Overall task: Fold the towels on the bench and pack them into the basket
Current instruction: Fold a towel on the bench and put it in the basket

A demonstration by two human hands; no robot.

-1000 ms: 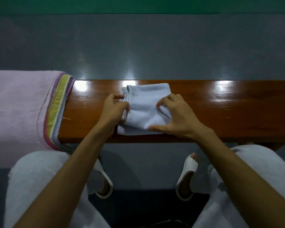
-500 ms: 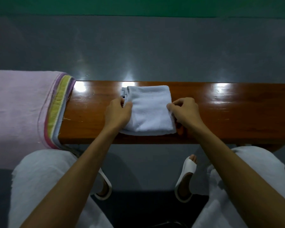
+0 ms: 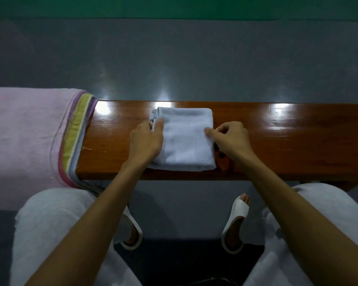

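1. A white towel (image 3: 186, 141) lies folded into a neat rectangle in the middle of the glossy brown wooden surface (image 3: 287, 141). Its near edge sits close to the front rim.
2. At the towel's far left corner the folded layers peek out, slightly stepped.
3. The left hand (image 3: 146, 141) is at the towel's left side. One digit is stretched on top of the cloth near that corner and the others bend down along the edge, so it grips that side.
4. The right hand (image 3: 233, 139) is at the towel's right edge with its fingers curled. The thumb tip touches the top of the cloth, but from here I cannot tell whether it really pinches the edge or only rests there.
5. A large pink cloth (image 3: 25, 141) with a purple, yellow and red striped border drapes over the left end of the surface, well apart from the towel.
6. Light glares off the surface in several bright patches.
7. Below, the person's knees are in white trousers (image 3: 50, 223), and white slippers (image 3: 235, 223) stand on the grey floor (image 3: 174, 58).
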